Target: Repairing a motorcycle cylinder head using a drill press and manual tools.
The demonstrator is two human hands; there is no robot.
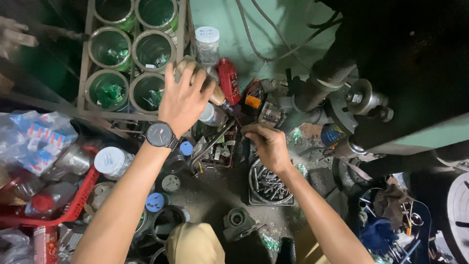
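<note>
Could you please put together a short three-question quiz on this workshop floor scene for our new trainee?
1. True or false: the left hand grips a tan-handled tool.
2. Which wrist carries the black wristwatch?
3. The round tin of metal bits lies: A) just beneath the right hand; B) inside the red basket; C) on the rack of green cans.

Key: 1 true; 2 the left; 3 A.
</note>
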